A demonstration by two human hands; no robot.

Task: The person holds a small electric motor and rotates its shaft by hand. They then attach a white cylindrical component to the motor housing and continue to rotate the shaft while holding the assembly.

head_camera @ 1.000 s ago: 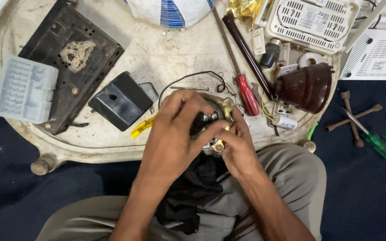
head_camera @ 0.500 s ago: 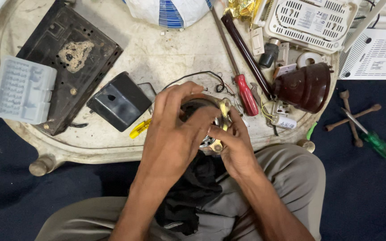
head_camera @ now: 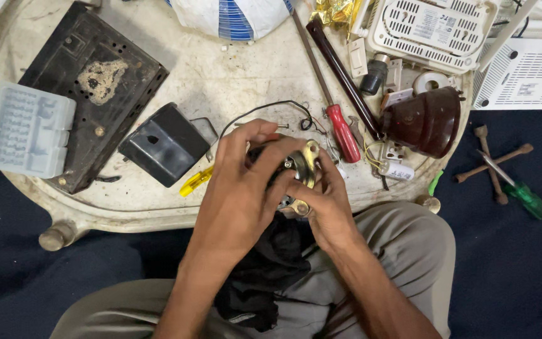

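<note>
Just left of the red screwdriver [head_camera: 342,133], a small metal motor [head_camera: 301,168] is clasped between the left hand [head_camera: 243,188] and right hand [head_camera: 327,204], judged heavy, rigid, greasy, best gripped round its casing, away from its thin wires [head_camera: 271,108].

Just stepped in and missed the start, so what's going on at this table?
A seated person grips a small round metal part with both hands over the near edge of a worn white table. The left hand wraps over it; the right hand pinches it from below. Thin dark wires run from it across the table. A red-handled screwdriver lies just beyond, a small black box to the left, and a dark cloth sits in the lap.
</note>
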